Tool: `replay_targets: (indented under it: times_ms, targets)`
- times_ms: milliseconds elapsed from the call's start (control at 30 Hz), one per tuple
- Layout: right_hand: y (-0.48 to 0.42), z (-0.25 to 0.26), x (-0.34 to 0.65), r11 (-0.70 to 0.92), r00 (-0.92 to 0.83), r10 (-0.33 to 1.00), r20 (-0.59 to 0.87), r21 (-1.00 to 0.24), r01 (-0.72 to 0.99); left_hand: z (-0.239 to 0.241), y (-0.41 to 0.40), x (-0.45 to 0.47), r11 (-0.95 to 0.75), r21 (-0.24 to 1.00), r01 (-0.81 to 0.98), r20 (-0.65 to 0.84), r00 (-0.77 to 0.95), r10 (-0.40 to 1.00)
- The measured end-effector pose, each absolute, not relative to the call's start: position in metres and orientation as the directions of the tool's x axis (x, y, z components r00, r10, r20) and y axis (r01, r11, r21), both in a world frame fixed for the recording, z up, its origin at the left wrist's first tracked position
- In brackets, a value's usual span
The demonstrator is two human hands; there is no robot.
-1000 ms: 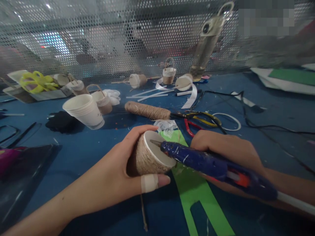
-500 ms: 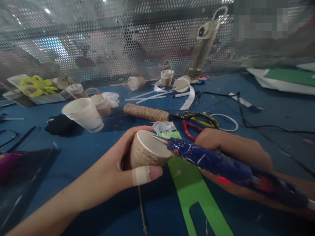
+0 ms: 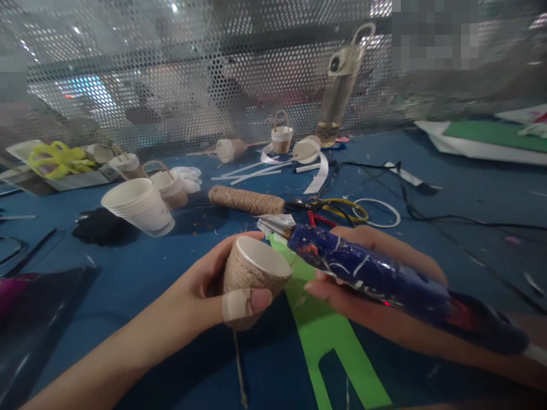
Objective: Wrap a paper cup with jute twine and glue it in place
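My left hand is wrapped round a small paper cup bound in brown twine. The cup's white open mouth tilts up toward the right, and a loose twine end hangs below it. White tape covers the left thumb. In my right hand is a dark blue glue gun with a red light on its body. Its metal nozzle points left, above and beside the cup's rim, apart from it. Beneath both hands lies a green cut sheet.
Behind the hands lie a twine roll, yellow-handled pliers and white strips. Stacked paper cups stand at left, near yellow scissors in a box. A bottle stands by the perforated metal screen. Black cable crosses at right.
The glue gun's nozzle has moved up from the cup's mouth and now stands clear of the rim. My left hand still holds the cup. The whole view has shifted slightly.
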State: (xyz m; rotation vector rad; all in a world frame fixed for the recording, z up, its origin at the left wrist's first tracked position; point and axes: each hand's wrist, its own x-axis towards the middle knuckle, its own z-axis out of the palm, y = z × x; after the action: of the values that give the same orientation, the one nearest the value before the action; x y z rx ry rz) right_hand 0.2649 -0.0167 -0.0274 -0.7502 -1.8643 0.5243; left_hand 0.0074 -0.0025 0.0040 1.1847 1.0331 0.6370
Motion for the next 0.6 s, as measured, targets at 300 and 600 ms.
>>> replay_targets:
  times_ms: [300,600]
  targets:
    - [-0.019,-0.035,0.262,0.710,-0.302,0.697,0.650,-0.684,0.168,0.007,-0.007,0.020,0.284,0.959,0.010,-0.255,0.472,0.844]
    - [-0.021,-0.034,0.253,0.646,-0.219,0.756,0.617,-0.757,0.095,0.005,-0.008,0.021,0.262,0.965,0.001,-0.230,0.482,0.846]
